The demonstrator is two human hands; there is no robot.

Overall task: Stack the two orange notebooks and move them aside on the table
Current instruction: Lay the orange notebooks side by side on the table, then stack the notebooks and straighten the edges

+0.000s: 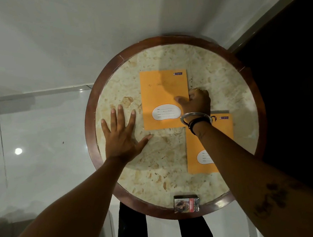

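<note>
The right forearm (247, 152) covers a good chunk of the nearer orange notebook (195, 152), including most of its white label; the print on the far notebook (161, 92) label is too tiny to read; right hand (195, 100) fingers curl under that cover's edge, out of sight; small box (186, 203) print is unreadable too.

Only thing I can actually read is the little blue "Popular" brand logo. It's printed in the top right corner of the far notebook (161, 92), and the same logo sits in the top right corner of the near notebook (225, 132). Both covers have a white label blob with printed form lines, but that print is way too small to read. The small box (186, 204) at the table's near edge has a red panel with text, too blurry.
</note>
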